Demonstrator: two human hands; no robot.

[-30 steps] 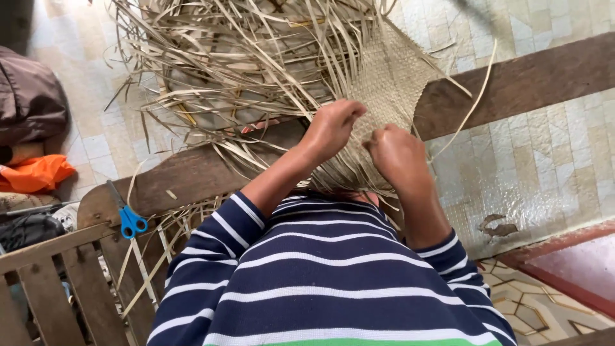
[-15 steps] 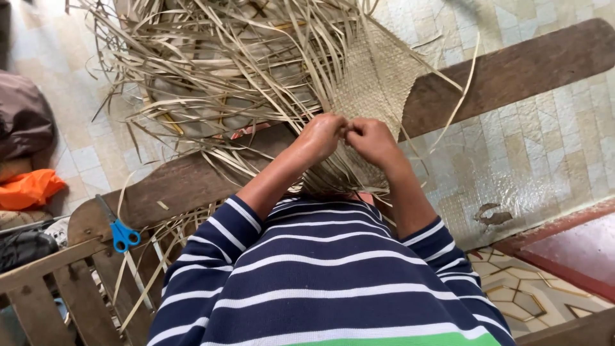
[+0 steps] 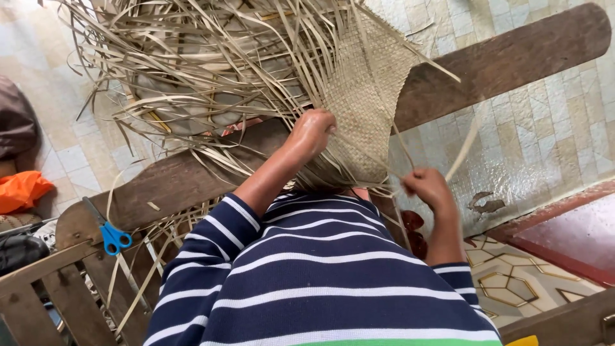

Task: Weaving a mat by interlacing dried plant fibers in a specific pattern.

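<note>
Weaving in dry palm strips is the work in hand; the left hand (image 3: 312, 131) presses on the near edge of the woven mat (image 3: 368, 96), its fingers curled down and clenched onto the strips where the tight plaiting ends; the right hand (image 3: 426, 187) sits apart to the side, fist closed around a single loose strip (image 3: 464, 144) that arcs up and away from it, drawn taut. The mat lies draped over a dark wooden plank (image 3: 506, 61) that runs slantwise across the tiled floor (image 3: 551, 134), just in front of the person in the striped sleeve (image 3: 211, 240); a fair panel of it is already closely woven, pale and even in its checker pattern; beyond and to the left a large tangle of unwoven strips (image 3: 192, 64) fans out from that panel, long and ragged, so by my judgement much of the plaiting is left to do and no edge looks finished or trimmed. Blue-handled scissors (image 3: 112, 236) rest on the plank's lower end, well apart from both hands; an orange cloth (image 3: 22, 191) lies on the floor at the far left; a slatted wooden frame (image 3: 45, 291) stands beside the scissors.
</note>
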